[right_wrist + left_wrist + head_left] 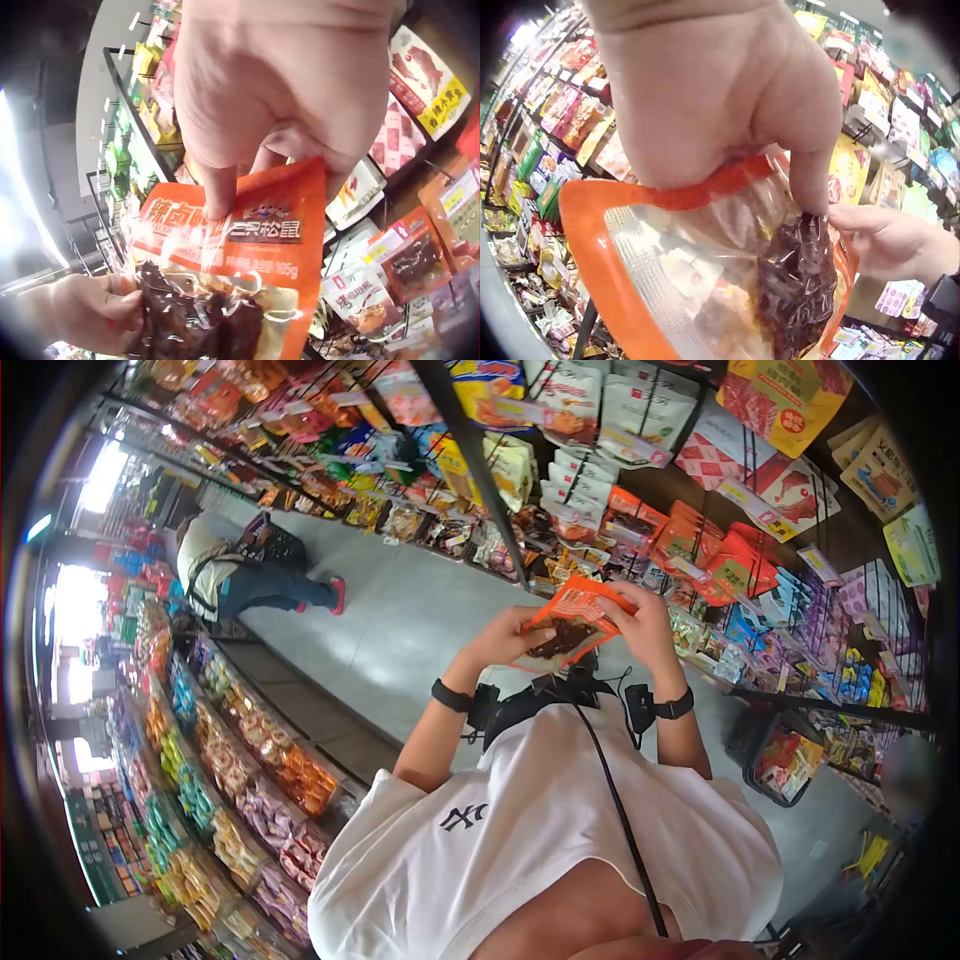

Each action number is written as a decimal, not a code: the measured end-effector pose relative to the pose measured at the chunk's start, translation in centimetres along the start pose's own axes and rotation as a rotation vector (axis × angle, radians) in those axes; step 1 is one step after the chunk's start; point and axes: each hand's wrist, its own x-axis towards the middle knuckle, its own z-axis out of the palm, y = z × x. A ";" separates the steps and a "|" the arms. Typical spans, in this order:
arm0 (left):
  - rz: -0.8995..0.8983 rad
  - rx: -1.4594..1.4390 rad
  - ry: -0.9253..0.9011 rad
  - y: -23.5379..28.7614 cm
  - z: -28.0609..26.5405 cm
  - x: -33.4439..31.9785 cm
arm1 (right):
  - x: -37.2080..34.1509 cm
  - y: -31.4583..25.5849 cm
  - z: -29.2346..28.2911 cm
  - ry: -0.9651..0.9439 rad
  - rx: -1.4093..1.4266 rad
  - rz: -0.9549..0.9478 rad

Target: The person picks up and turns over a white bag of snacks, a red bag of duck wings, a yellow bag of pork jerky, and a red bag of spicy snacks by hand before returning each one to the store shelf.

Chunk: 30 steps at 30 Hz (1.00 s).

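Observation:
An orange snack bag (577, 602) with a see-through window is held up between both hands in front of the chest. Through the window shows a dark brown, glossy food (202, 315), and "105g" is printed on the front. My left hand (503, 638) grips one side, its thumb laid over the window in the left wrist view. On the opposite side, my right hand (645, 628) pinches the printed orange top, with a finger across the lettering (187, 217) in the right wrist view. The bag's back hides part of the right fingers in the left wrist view.
Racks of hanging packets (700, 550) stand close ahead, with similar orange bags (735, 568) among them. A black shopping basket (740, 745) holding packets sits at the right. Bins of wrapped sweets (270, 760) line the left. Another person (225, 565) bends in the aisle, with a dark basket (278, 548).

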 end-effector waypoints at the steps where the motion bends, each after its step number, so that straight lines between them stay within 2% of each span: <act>1: -0.024 0.026 -0.032 0.5 -0.3 2.0 | 0.8 1.4 -0.5 0.024 0.031 -0.016; 2: -0.030 0.190 -0.026 1.1 -0.4 3.8 | 1.7 2.6 -1.2 -0.025 0.025 -0.001; 4: 0.026 0.230 -0.013 -0.4 -0.2 8.0 | 3.5 5.0 -2.8 -0.121 0.009 0.023; 7: 0.038 0.349 -0.020 -3.6 0.6 14.2 | 5.7 10.9 -2.9 -0.101 0.115 0.122; 8: 0.025 0.398 -0.028 -5.0 0.9 16.0 | 6.3 13.5 -2.7 -0.089 0.171 0.166; 11: -0.073 0.482 -0.090 -12.3 1.4 21.1 | 7.1 16.9 -3.1 -0.130 0.061 0.268; 12: -0.097 0.530 -0.106 -13.2 1.5 22.0 | 7.4 19.2 -2.9 -0.200 0.103 0.274; 15: -0.287 0.546 -0.157 -14.2 1.6 24.2 | 7.4 24.8 -0.9 -0.088 0.262 0.320; 18: -0.352 0.295 -0.147 -17.5 1.4 26.0 | 7.9 24.9 0.1 0.071 0.263 0.317; 21: -0.254 0.389 -0.096 -19.1 1.4 27.3 | 8.8 25.1 0.5 0.171 0.217 0.353; 25: -0.305 0.215 0.012 -19.4 1.8 29.2 | 9.7 28.0 1.7 0.312 0.158 0.470; 27: -0.350 0.110 0.027 -19.8 1.8 30.3 | 9.9 32.3 3.4 0.364 0.310 0.476; 30: -0.289 0.215 0.041 -20.3 1.0 31.4 | 10.2 32.8 3.2 0.361 0.469 0.491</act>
